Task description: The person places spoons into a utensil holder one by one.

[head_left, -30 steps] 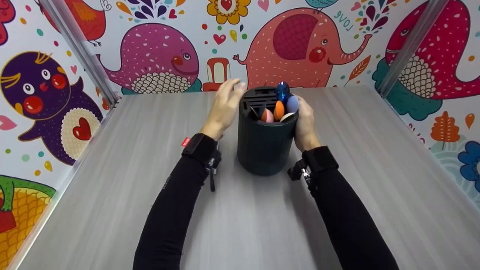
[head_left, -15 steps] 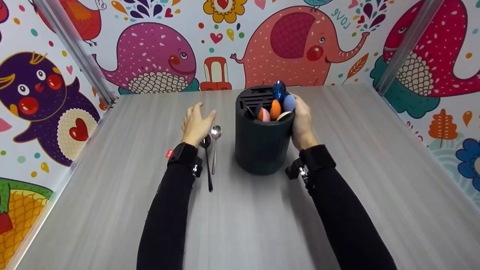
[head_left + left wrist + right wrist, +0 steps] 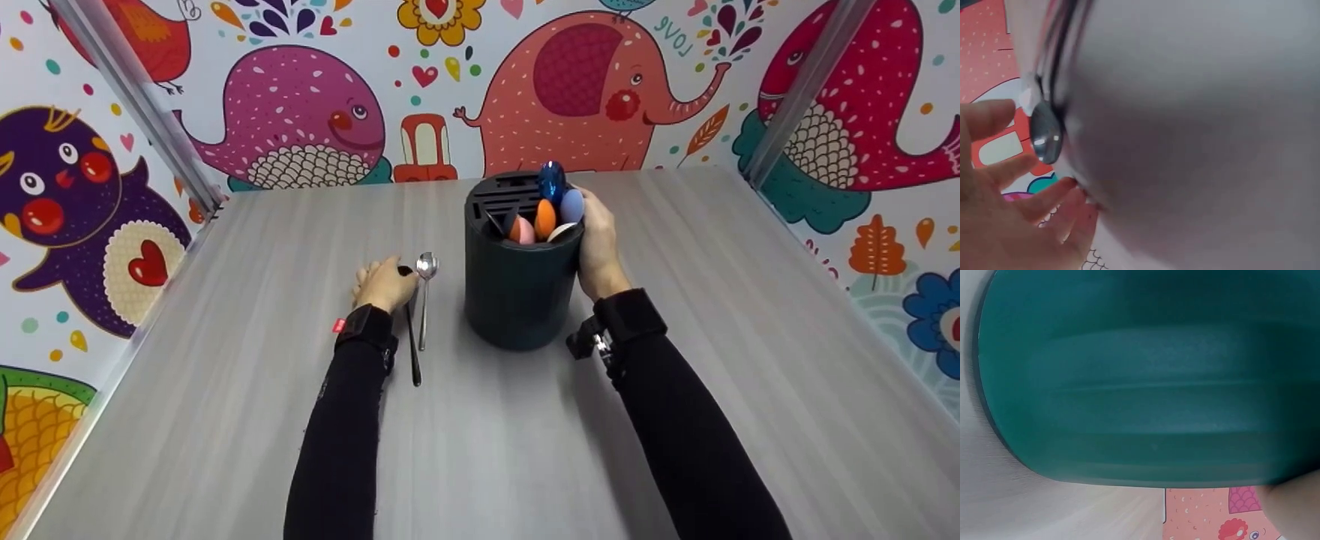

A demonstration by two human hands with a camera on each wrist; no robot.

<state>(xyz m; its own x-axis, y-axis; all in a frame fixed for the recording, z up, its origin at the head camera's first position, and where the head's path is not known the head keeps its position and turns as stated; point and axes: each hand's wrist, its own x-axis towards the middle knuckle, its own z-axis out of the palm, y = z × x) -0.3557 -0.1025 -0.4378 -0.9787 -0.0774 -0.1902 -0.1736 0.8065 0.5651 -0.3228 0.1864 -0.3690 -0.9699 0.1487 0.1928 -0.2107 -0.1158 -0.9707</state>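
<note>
Bent low over the table, my left hand (image 3: 384,285) is at the bowl end of a black spoon (image 3: 413,345). In the left wrist view its thumb and fingers (image 3: 1053,197) stand apart around the dark spoon bowl (image 3: 1046,138), with a gap at the thumb. A silver spoon (image 3: 426,300) lies just right of the black one. My right hand (image 3: 600,244) holds the right side of a dark green utensil holder (image 3: 517,300); its fingertips are hidden behind the holder. Colourful rounded ends, including an orange one (image 3: 545,219) and a shiny blue one (image 3: 552,181), stick out of its top.
The holder's top has a slotted black insert (image 3: 506,196) on its left part. Patterned walls with cartoon animals (image 3: 300,112) border the grey table (image 3: 247,375) at the back and both sides, with metal posts at the corners.
My left hand has moved away from the holder, left and down to the black spoon, which uncovers the silver spoon. The right hand stays on the holder.
</note>
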